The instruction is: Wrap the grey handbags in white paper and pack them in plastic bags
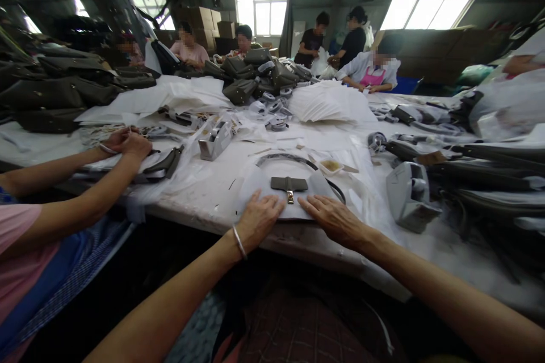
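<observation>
In front of me on the table lies a handbag [289, 184], mostly covered by a white paper sheet [255, 180]. Its dark green flap tab and gold-coloured clasp [290, 197] show through the middle, and a curved handle [293, 157] arches behind. My left hand [260, 216] rests flat on the sheet left of the clasp, fingers stretched out. On the right side my right hand [334, 216] lies the same way, fingertips close to the clasp. Neither hand grips anything.
Tape dispensers stand to the left [216, 137] and right [409, 195]. A small dish [331, 167] sits behind the bag. White sheets [330, 103] and dark bags [255, 75] are piled farther back. At left, a co-worker's hands [128, 143] work close by.
</observation>
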The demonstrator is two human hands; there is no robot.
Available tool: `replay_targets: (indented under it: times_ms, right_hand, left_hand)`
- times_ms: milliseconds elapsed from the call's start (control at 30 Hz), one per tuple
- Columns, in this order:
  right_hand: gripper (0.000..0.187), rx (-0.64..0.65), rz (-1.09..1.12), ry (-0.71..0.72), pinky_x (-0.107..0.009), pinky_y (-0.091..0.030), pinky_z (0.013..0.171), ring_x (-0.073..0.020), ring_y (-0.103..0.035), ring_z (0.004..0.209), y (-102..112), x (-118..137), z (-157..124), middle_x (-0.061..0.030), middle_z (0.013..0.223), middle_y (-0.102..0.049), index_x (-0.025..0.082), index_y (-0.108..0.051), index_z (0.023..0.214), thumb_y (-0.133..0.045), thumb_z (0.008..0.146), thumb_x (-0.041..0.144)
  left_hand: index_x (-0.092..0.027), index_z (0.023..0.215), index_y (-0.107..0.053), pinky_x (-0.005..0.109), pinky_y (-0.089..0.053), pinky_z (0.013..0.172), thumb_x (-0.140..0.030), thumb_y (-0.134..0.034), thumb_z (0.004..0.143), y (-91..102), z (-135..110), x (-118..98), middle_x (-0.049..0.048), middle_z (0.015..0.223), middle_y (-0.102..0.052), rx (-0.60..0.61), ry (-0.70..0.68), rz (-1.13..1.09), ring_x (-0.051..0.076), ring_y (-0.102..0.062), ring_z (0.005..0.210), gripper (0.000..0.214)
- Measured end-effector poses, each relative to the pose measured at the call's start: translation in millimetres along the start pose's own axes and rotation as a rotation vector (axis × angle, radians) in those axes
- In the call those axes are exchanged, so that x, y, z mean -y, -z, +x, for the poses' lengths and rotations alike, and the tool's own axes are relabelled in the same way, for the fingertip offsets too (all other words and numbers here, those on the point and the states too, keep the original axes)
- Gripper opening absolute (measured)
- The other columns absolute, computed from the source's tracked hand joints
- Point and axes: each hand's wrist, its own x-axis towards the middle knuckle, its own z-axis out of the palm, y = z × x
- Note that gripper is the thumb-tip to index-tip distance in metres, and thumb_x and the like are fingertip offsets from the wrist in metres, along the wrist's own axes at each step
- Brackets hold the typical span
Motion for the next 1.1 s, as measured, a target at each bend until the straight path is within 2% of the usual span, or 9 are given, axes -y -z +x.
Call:
replay_targets:
  times_ms: [100, 233, 367, 533, 667, 767, 867, 967, 1100]
  right_hand:
    - [0.065, 0.018, 0.094, 0.010, -0.039, -0.053, 0.091, -0.0240, -0.064, 0.109, 0.4, -7.9, 0.5, -0.0150, 0.123, -0.063, 0.016, -0.041, 0.144, -0.039, 0.082, -0.003]
    - [0.063, 0.120, 0.197, 0.047, -0.032, -0.054, 0.086, -0.0208, -0.066, 0.104, 5.6, -25.9, 7.9, -0.0102, 0.117, -0.066, 0.023, -0.041, 0.145, -0.045, 0.085, 0.004]
    - [0.065, 0.169, 0.193, 0.090, -0.028, -0.055, 0.077, -0.0197, -0.067, 0.097, 0.4, -32.5, 9.1, -0.0089, 0.117, -0.067, 0.024, -0.039, 0.147, -0.047, 0.086, 0.005]
    - [0.054, -0.050, 0.043, 0.012, -0.033, -0.057, 0.078, -0.0231, -0.066, 0.099, -26.5, -12.9, -2.5, -0.0137, 0.120, -0.064, 0.019, -0.047, 0.142, -0.042, 0.091, 0.002]
    - [0.052, -0.177, -0.021, -0.025, -0.038, -0.056, 0.086, -0.0265, -0.064, 0.105, -40.1, -1.9, -8.5, -0.0147, 0.123, -0.063, 0.018, -0.051, 0.140, -0.045, 0.090, 0.002]
    - [0.051, -0.224, -0.039, -0.036, -0.040, -0.055, 0.089, -0.0277, -0.062, 0.109, -43.9, 0.0, -10.0, -0.0153, 0.125, -0.062, 0.019, -0.051, 0.139, -0.045, 0.091, 0.003]
    - [0.049, -0.238, -0.068, -0.058, -0.041, -0.053, 0.092, -0.0275, -0.060, 0.112, -46.3, 1.9, -10.6, -0.0161, 0.126, -0.061, 0.019, -0.052, 0.138, -0.044, 0.093, 0.004]
    - [0.046, -0.229, -0.076, -0.084, -0.041, -0.052, 0.092, -0.0277, -0.059, 0.112, -47.5, 4.7, -10.4, -0.0159, 0.126, -0.061, 0.018, -0.052, 0.138, -0.044, 0.094, 0.007]
    - [0.042, -0.187, -0.041, -0.120, -0.041, -0.049, 0.093, -0.0281, -0.058, 0.112, -45.0, 7.9, -9.3, -0.0163, 0.126, -0.060, 0.017, -0.052, 0.137, -0.044, 0.096, 0.011]
  left_hand:
    - [-0.021, 0.130, -0.055, 0.057, -0.034, 0.110, -0.016, -0.046, 0.098, 5.8, -7.9, 17.1, 0.0099, 0.131, -0.062, 0.007, -0.001, 0.040, 0.029, -0.054, 0.124, 0.033]
    - [-0.021, 0.133, -0.053, 0.043, -0.048, 0.095, -0.012, -0.044, 0.097, 1.5, -7.8, 26.4, 0.0074, 0.117, -0.068, 0.065, -0.040, 0.000, 0.024, -0.063, 0.107, 0.038]
    - [-0.024, 0.143, -0.045, 0.037, -0.051, 0.085, -0.010, -0.044, 0.096, -17.0, -10.8, 26.8, 0.0079, 0.117, -0.067, -0.006, -0.066, 0.020, 0.022, -0.065, 0.099, 0.049]
    - [-0.030, 0.148, -0.041, 0.041, -0.050, 0.093, -0.011, -0.048, 0.096, -43.4, -22.9, 24.8, 0.0115, 0.129, -0.062, -0.188, -0.076, 0.136, 0.027, -0.061, 0.116, 0.056]
    - [-0.037, 0.149, -0.039, 0.049, -0.046, 0.100, -0.014, -0.048, 0.097, -40.6, -28.5, 20.3, 0.0089, 0.141, -0.056, -0.217, -0.081, 0.204, 0.029, -0.058, 0.121, 0.058]
    - [-0.029, 0.145, -0.047, 0.061, -0.034, 0.111, -0.018, -0.042, 0.100, -30.4, -26.5, 7.8, 0.0087, 0.144, -0.053, -0.212, -0.123, 0.253, 0.031, -0.048, 0.133, 0.046]
    - [-0.007, 0.135, -0.054, 0.052, -0.036, 0.113, -0.017, -0.040, 0.100, -26.8, -15.6, -13.9, 0.0190, 0.139, -0.055, -0.161, -0.166, 0.368, 0.030, -0.049, 0.132, 0.039]
    - [0.000, 0.132, -0.052, 0.045, -0.050, 0.094, -0.013, -0.039, 0.098, -30.6, 2.0, -34.6, 0.0249, 0.119, -0.065, -0.083, -0.113, 0.492, 0.030, -0.065, 0.109, 0.038]
    - [-0.004, 0.131, -0.049, 0.042, -0.053, 0.075, -0.011, -0.035, 0.099, -32.3, 20.1, -44.0, 0.0241, 0.105, -0.068, -0.025, -0.098, 0.517, 0.031, -0.068, 0.095, 0.035]
